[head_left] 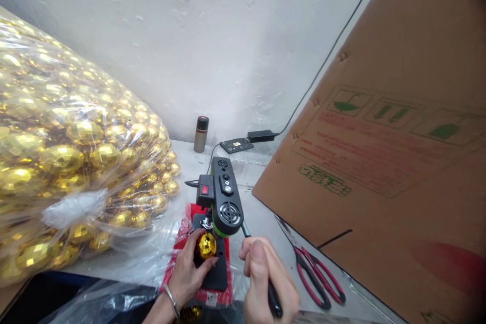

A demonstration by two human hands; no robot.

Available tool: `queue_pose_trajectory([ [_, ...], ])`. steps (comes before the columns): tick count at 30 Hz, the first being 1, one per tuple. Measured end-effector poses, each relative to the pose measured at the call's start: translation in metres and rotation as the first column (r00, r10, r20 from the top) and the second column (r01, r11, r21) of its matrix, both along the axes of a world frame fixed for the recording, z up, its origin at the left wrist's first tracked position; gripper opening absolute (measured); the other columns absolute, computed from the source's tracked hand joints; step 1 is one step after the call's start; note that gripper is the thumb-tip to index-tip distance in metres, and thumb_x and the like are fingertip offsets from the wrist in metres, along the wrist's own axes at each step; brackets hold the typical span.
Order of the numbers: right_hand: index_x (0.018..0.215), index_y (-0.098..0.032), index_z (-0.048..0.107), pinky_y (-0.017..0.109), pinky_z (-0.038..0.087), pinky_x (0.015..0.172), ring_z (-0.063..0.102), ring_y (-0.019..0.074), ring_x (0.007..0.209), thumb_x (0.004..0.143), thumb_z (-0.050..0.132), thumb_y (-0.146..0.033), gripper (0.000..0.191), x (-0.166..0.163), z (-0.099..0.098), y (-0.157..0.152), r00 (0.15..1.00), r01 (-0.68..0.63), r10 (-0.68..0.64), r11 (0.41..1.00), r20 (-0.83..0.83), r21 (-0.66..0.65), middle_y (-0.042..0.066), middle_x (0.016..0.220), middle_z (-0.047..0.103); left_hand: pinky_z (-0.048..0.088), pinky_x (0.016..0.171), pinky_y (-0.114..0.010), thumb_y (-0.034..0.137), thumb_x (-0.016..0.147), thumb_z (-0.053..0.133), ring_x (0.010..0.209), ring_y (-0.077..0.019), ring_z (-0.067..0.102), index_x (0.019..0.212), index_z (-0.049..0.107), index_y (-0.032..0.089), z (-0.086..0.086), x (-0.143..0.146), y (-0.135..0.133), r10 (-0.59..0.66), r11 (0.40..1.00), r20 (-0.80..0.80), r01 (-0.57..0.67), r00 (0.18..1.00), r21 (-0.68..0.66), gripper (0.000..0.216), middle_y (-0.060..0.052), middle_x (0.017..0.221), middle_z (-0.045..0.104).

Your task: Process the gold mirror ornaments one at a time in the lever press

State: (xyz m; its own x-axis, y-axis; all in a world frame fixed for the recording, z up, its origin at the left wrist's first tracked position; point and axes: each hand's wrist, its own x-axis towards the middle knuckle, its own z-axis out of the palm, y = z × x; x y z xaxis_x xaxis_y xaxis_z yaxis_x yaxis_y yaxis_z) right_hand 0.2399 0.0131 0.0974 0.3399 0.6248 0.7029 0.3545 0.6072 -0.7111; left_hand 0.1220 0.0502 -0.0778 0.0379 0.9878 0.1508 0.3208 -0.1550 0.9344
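A gold faceted ball sits between the thumb and fingers of my left hand, just over the black base plate of a small press machine. The machine has a black top with round vents and a side box with a red switch. My right hand is wrapped round the black-gripped lever handle, whose metal rod runs to the machine's right side. Red sheeting lies beneath the base. Part of another gold ball shows at the bottom edge, below my left wrist.
A large clear bag of gold balls fills the left side. Red-and-black scissors lie right of my right hand, beside a big cardboard box. Toward the wall stand a dark-capped bottle and a black power adapter with its cable.
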Motion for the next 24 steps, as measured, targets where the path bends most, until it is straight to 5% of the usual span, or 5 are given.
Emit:
queue_pose_trajectory([
  [4,0.071,-0.02,0.047,0.026,0.033,0.061,0.044,0.0087,0.065,0.107,0.044,-0.017,0.036,-0.012,0.007,-0.004,0.988,0.06,-0.071,0.995,-0.14,-0.078,-0.004,0.069,0.042,0.056,0.109,-0.055,0.034,0.083,0.073,0.128,-0.034,0.068,0.136,0.057,0.02,-0.002,-0.001,-0.001,0.001,1.0,-0.037,0.0,0.999,0.016,0.057,-0.016,0.138,0.071],
  [15,0.071,-0.021,0.046,0.028,0.033,0.061,0.043,0.0097,0.065,0.107,0.045,-0.02,0.037,-0.016,0.009,-0.006,0.984,0.075,-0.09,0.992,-0.155,-0.104,-0.004,0.069,0.043,0.058,0.107,-0.053,0.029,0.086,0.071,0.127,-0.034,0.069,0.138,0.056,0.021,-0.018,0.001,-0.009,-0.04,0.987,-0.096,0.054,0.995,0.152,0.054,-0.016,0.137,0.071],
  [24,0.072,-0.021,0.048,0.026,0.033,0.061,0.044,0.0093,0.063,0.106,0.044,-0.017,0.035,-0.015,0.003,-0.006,0.987,0.077,-0.087,0.994,-0.136,-0.076,-0.004,0.069,0.045,0.058,0.098,-0.06,0.044,0.092,0.067,0.111,-0.0348,0.069,0.129,0.059,0.018,0.003,0.004,0.004,-0.099,0.981,-0.178,0.126,0.979,0.148,0.046,-0.018,0.121,0.07],
])
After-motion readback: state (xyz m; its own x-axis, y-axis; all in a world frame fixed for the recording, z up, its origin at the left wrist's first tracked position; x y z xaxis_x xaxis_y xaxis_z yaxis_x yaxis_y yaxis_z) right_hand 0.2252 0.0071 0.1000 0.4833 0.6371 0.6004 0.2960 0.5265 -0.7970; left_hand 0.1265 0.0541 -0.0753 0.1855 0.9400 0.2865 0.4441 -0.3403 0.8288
